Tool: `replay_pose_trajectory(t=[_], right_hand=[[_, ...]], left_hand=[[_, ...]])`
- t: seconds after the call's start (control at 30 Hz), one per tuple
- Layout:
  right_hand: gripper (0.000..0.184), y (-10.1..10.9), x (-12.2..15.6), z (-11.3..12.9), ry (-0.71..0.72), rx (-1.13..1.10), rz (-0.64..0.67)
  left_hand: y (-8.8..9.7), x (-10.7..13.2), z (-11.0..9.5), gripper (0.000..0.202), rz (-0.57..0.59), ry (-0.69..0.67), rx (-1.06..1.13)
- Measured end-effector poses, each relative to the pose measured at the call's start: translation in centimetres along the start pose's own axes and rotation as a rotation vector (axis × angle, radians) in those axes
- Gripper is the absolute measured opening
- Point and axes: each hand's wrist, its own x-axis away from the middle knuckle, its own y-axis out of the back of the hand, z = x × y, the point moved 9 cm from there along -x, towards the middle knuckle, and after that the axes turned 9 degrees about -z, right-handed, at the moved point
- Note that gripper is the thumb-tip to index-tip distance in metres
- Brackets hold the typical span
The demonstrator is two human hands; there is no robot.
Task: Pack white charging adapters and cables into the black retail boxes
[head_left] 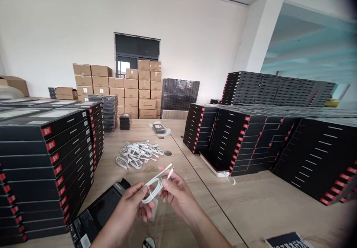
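Observation:
Between my two hands is a coiled white cable [154,188], held above the wooden table. My left hand [137,201] pinches the coil's left side between thumb and fingers. With thumb and fingers my right hand [175,189] grips the right side, near the connector ends that point up and right. Below my hands, partly hidden, lies a small pale translucent item [154,209] whose kind I cannot make out. A black box [97,210] lies beside my left forearm. Farther off, a loose pile of white cables [136,153] rests on the table.
Tall stacks of black boxes with red labels [67,158] rise on the left, and more black boxes [242,140] on the right. A small black package [158,128] lies beyond the cable pile. Brown cartons [131,88] stand by the wall. The table has a round hole [167,153].

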Motion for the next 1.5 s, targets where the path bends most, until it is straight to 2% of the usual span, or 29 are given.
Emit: replay_pose_trajectory(t=[0.07,0.13,0.2,0.27,0.33,0.4,0.53,0.67,0.77,1.0,1.1,1.2,1.33,1.4,1.5], right_hand=[[0.041,0.4,-0.1,0.0,-0.006,0.012,-0.041],[0.037,1.3,-0.3,0.1,0.022,0.046,-0.146],[0.039,2.2,-0.4,0.3,0.046,0.075,-0.233],[0.04,2.3,-0.5,0.4,0.052,0.081,-0.252],[0.037,1.9,-0.5,0.5,0.05,0.07,-0.208],[0.036,1.5,-0.4,0.8,0.076,0.085,-0.168],[0.041,2.0,-0.7,1.1,0.122,0.18,-0.194],[0.044,2.7,-1.3,0.5,0.1,0.27,-0.193],[0.045,2.9,-1.6,-0.1,0.068,0.325,-0.182],[0.046,2.4,-1.4,0.0,0.068,0.194,-0.183],[0.043,1.9,-1.1,0.7,0.113,0.155,-0.169],[0.038,1.8,-0.8,1.3,0.142,0.116,-0.17],[0.036,1.6,-0.7,1.8,0.147,0.033,-0.157],[0.036,1.4,-0.6,1.8,0.142,0.015,-0.139],[0.037,1.1,-0.5,1.7,0.148,0.068,-0.124]], left_hand=[[0.5,0.0,-0.1,0.051,-0.046,-0.003,-0.019],[0.7,0.3,-0.9,0.053,-0.096,-0.085,-0.052],[0.2,0.8,-1.7,0.048,-0.075,-0.176,-0.124],[-0.8,1.1,-1.6,0.043,-0.003,-0.188,-0.195],[-1.2,1.1,-1.0,0.044,0.028,-0.136,-0.179],[-0.9,0.9,-0.7,0.045,0.006,-0.08,-0.054],[-0.9,1.2,-0.6,0.038,-0.011,0.029,0.232],[-1.8,1.8,-0.4,0.032,0.052,0.134,0.402],[-1.7,1.6,-0.2,0.027,0.044,0.183,0.535],[-1.1,1.1,0.3,0.034,-0.003,0.309,0.742],[-1.0,1.2,0.6,0.028,-0.039,0.339,0.698],[-0.8,1.4,1.0,0.014,-0.082,0.312,0.467],[-1.0,1.5,0.6,0.031,-0.079,0.169,0.116],[-1.0,1.5,0.4,0.034,-0.079,0.139,0.068],[-1.0,1.4,-0.1,0.032,-0.091,0.114,0.116]])
